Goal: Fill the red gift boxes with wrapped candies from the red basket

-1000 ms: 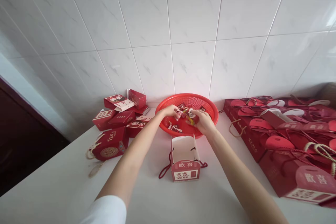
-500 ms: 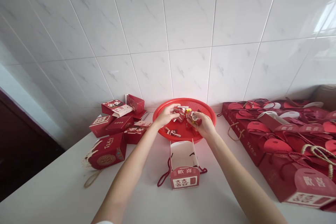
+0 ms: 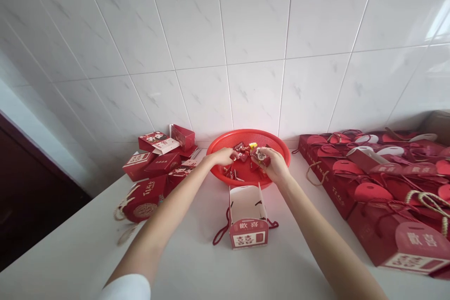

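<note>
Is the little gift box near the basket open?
Open: the gift box has its top unfolded, showing its white inside.

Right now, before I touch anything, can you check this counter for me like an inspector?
Surface: white countertop, with everything below standing on it.
Job's things: round red plastic basket holding red-wrapped sweets; open red-and-white cardboard gift box in front of it.
Clutter: loose red cardboard boxes on the left; rows of red rope-handled gift boxes on the right.
Hands: left hand over the sweets; right hand pinching a red sweet packet.
Cables: nothing seen.
Surroundings: white tiled wall; dark brown panel at far left.
</note>
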